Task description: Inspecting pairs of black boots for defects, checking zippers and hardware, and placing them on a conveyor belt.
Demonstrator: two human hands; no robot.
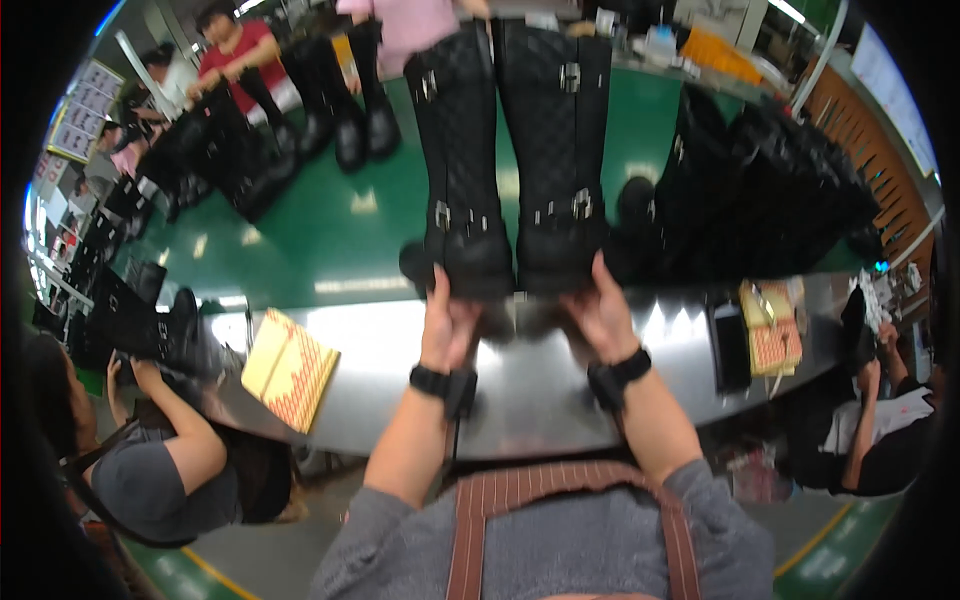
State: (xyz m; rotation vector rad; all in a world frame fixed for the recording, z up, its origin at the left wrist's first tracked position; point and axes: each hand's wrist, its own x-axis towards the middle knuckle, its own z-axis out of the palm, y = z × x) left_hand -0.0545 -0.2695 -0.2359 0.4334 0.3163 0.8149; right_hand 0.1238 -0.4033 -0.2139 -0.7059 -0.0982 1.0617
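Note:
Two tall black boots with quilted shafts and silver buckles stand upright side by side ahead of me, at the edge of the green surface. My left hand (450,328) grips the heel end of the left boot (460,150); its thumb points up along the outer side and its fingers curl in low. In mirror fashion, my right hand (606,318) takes the right boot (553,150) by the heel, thumb raised on the outer side. Fingertips of both hands are partly hidden near the soles. Each wrist wears a black band.
A metal ledge (390,350) runs before the green table (350,240). Yellow patterned packets lie left (290,368) and right (771,330), the right one beside a black phone-like slab (731,346). More black boots (770,190) crowd the right; others stand far left. Co-workers sit on both sides.

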